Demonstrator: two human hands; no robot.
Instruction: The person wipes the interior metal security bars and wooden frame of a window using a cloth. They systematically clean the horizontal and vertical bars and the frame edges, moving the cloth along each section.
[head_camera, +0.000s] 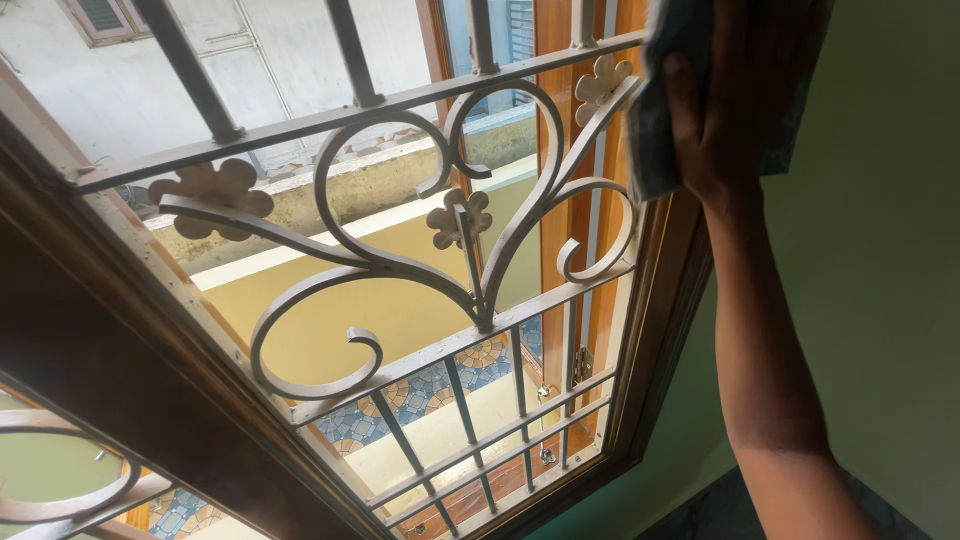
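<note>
My right hand (735, 110) is raised at the top right and presses a dark blue-grey cloth (655, 110) against the right side of a wooden window frame (665, 300). The fingers lie flat over the cloth. My forearm runs down to the bottom right corner. The cloth's left edge touches the cream metal window grille (480, 290), which has curled scrollwork and flower shapes. My left hand is out of sight.
The green wall (880, 300) fills the right side. A dark brown wooden post (130, 370) divides this window from a second grille (70, 480) at the bottom left. Outside lie a yellow ledge, patterned tiles and a grey building wall.
</note>
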